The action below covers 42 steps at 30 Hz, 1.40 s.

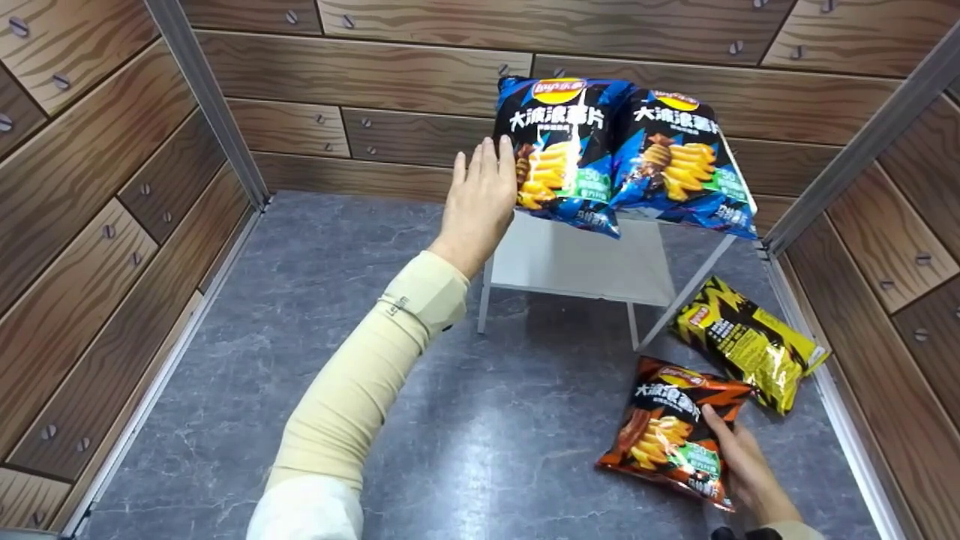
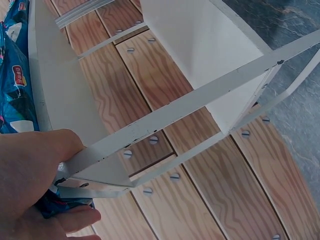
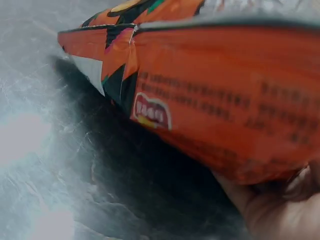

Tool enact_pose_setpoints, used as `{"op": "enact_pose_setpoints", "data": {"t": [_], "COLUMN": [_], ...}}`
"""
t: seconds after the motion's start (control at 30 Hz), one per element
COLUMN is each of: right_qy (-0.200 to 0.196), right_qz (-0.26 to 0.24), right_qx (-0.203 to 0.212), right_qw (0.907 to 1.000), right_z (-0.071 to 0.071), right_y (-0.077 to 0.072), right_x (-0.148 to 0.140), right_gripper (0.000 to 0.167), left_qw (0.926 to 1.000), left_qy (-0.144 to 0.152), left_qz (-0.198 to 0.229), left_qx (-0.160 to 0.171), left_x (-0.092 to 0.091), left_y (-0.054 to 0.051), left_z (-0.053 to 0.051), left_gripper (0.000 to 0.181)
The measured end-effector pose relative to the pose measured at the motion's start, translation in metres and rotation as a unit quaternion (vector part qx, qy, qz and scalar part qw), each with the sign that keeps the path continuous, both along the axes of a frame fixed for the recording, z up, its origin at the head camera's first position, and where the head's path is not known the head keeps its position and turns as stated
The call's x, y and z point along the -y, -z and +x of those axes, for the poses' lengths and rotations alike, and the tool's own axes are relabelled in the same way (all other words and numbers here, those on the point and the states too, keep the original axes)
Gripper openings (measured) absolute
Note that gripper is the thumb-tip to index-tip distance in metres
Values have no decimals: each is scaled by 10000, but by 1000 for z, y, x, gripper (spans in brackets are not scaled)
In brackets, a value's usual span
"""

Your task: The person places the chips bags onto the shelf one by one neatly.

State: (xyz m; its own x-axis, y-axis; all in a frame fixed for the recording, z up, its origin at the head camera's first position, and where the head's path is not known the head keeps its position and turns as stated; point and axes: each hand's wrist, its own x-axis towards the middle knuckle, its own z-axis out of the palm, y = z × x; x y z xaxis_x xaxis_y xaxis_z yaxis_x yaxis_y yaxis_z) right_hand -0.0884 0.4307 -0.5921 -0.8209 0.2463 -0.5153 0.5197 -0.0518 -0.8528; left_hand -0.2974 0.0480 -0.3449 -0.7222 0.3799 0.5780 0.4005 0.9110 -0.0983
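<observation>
Fingers of my right hand (image 1: pixel 748 466) gripping an orange Lay's chip bag (image 1: pixel 670 429), my left hand (image 1: pixel 482 196) with fingers straight, maybe touching the left blue Lay's chip bag (image 1: pixel 561 154).

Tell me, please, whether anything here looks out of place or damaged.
The yellow chip bag lies askew on the floor beside the white rack, whereas two blue bags lie on its top. The rack's edge shows dark marks, possibly chipped paint. I see no spill.
</observation>
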Motion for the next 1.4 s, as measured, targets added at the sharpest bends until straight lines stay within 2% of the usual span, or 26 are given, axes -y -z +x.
{"op": "enact_pose_setpoints", "data": {"t": [0.1, 0.23, 0.4, 0.6, 0.67, 0.73, 0.83, 0.93, 0.97, 1.03, 1.07, 1.13, 1.23, 1.4], "right_qy": [-428, -685, -630, -486, -634, -902, -1376, -1685, -1768, -1910, -1970, -2059, -2172, -2198], "right_qz": [941, 2148, 2850, 3912, 4144, 4404, 4900, 5370, 5491, 5655, 5722, 5824, 5941, 6052], "right_qx": [51, -54, -337, -847, -1274, -1753, -2406, -2812, -2874, -2873, -2834, -2676, -2379, -2257], "right_qw": [9946, 9742, 9558, 9151, 8989, 8759, 8265, 7773, 7646, 7491, 7440, 7395, 7371, 7310], "right_z": [-2, -1, 5, 15, 18, 21, 24, 26, 26, 27, 27, 28, 30, 33], "right_y": [-7, -18, -33, -47, -49, -49, -42, -31, -27, -19, -16, -10, -4, 3], "right_x": [-2, -5, -2, 20, 29, 40, 56, 70, 74, 79, 80, 80, 79, 74], "right_gripper": [84, 81, 83, 90, 89, 89, 88, 93, 95, 100, 103, 109, 117, 127], "left_qw": [10000, 10000, 9998, 9993, 9993, 9994, 9997, 9998, 9997, 9994, 9993, 9990, 9991, 9996], "left_qy": [-3, -17, 17, 27, 25, 19, 3, -12, -18, -26, -21, -9, 17, 7], "left_qz": [-3, 6, 40, 29, 37, 60, 49, 13, -2, -29, -27, -29, -24, 7], "left_qx": [-43, 22, 219, 362, 375, 327, 235, 195, 236, 331, 376, 446, 414, 269], "left_x": [0, 0, 1, 2, 3, 3, 3, 3, 2, 2, 1, 0, -1, -1], "left_y": [0, -1, -2, -2, -2, -1, 1, 2, 2, 1, 1, 0, 0, 0], "left_z": [0, 0, 0, 0, 0, -1, -1, -1, 0, 0, 0, 1, 1, 1], "left_gripper": [56, 56, 56, 60, 60, 59, 57, 58, 60, 62, 63, 64, 62, 58]}}
